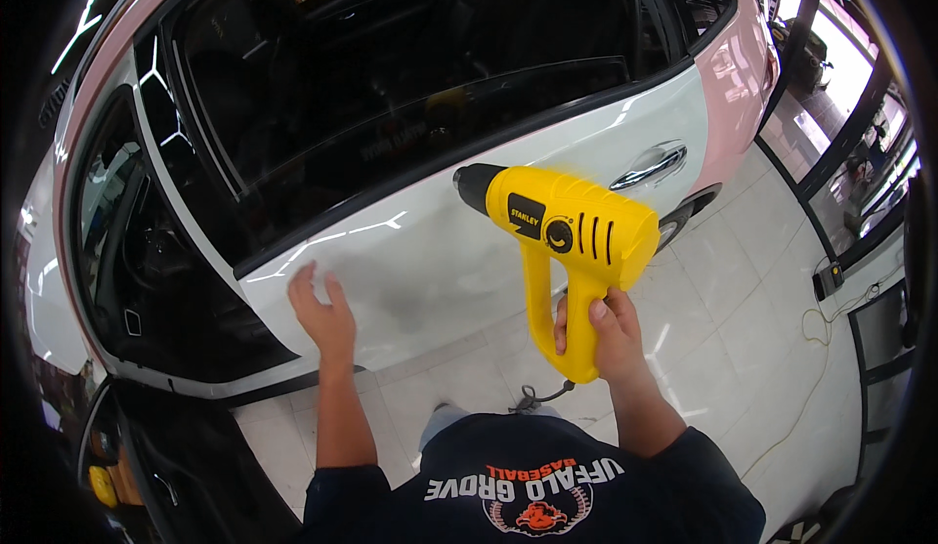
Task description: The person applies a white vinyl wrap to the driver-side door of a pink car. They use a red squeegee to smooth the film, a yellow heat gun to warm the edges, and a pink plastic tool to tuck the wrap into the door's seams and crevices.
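Observation:
My right hand [608,334] is wrapped round the handle of a yellow heat gun [576,222]. Its dark nozzle [476,188] points left, just in front of the white car door [410,290]. My left hand [322,314] is at the door's left edge, fingers apart and holding nothing; whether its fingertips touch the panel I cannot tell. White covers the door panel, while pink shows on the rear body [733,75]. A chrome door handle [653,165] lies behind the heat gun, to the right.
Left of the door is the front door opening, with the black inner side of the opened front door [210,456] at lower left. The heat gun's cord [532,399] hangs by my body. A thin cable [816,378] crosses the tiled floor [723,349] near glass panels at right.

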### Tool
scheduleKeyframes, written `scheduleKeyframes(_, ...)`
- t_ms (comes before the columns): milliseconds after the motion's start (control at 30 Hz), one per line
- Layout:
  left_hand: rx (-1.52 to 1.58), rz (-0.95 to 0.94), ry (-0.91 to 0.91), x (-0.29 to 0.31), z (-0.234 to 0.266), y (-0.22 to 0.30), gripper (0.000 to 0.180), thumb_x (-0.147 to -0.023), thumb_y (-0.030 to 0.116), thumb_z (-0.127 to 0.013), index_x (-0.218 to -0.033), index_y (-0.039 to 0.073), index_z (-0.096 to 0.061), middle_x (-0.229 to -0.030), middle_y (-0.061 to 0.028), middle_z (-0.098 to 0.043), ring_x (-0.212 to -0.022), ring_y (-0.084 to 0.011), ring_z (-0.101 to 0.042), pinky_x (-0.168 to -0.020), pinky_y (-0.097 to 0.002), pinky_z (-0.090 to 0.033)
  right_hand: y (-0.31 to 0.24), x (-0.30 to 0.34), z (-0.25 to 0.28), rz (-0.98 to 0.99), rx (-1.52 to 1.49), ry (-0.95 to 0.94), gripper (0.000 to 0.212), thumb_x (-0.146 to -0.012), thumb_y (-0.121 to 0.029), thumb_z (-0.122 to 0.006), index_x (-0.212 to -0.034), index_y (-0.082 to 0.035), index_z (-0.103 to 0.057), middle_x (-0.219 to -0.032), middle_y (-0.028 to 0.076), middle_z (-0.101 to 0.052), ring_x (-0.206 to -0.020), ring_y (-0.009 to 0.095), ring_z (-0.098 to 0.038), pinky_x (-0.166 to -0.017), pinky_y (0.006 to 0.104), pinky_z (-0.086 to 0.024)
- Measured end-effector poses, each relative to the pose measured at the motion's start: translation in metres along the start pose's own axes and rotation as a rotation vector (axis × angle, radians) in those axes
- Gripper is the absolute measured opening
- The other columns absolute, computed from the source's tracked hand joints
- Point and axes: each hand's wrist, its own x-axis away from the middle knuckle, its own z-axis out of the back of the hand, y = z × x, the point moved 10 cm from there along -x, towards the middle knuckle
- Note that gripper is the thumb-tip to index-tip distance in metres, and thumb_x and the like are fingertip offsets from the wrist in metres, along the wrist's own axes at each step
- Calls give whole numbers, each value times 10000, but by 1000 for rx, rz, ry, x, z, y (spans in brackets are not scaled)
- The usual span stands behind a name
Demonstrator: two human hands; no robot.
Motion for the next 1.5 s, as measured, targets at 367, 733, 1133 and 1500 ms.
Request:
scheduleKeyframes(367,351,15,-279,42,-34,1,184,-837,11,-636,-1017,-30,-626,-1000,-177,-615,-798,-284,-608,-697,-339,-511,-5,3,-25,-62,112,118,465,-969,-404,-546,-1192,-4,-466,-871,125,-610,-634,203,-614,-610,317,-511)
scheduleKeyframes(733,139,29,50,-37,19,-38,291,-849,51,-681,-1115,-38,-603,-1072,-182,-572,-917,-331,-578,-789,-379,-492,0,3,-48,-92,92,121,499,-955,-408,-561,-1209,13,-476,-884,147,-624,-643,216,-629,-595,310,-525)
scheduleKeyframes(1133,-297,-61,103,-38,-6,-39,270,-848,130,-701,-1059,-31,-649,-1089,-190,-582,-1018,-357,-542,-895,-437,-445,-7,-10,-13,-59,145,115,563,-932,-429,-595,-1221,36,-465,-865,158,-625,-606,223,-628,-569,309,-530)
scheduleKeyframes(1500,-307,129,75,-46,-3,-44,267,-922,143,-614,-1104,-50,-637,-1170,-190,-581,-1093,-350,-558,-950,-414,-450,-35,-22,55,41,114,139,446,-983,-371,-527,-1240,-15,-447,-903,125,-608,-637,189,-612,-606,300,-514)
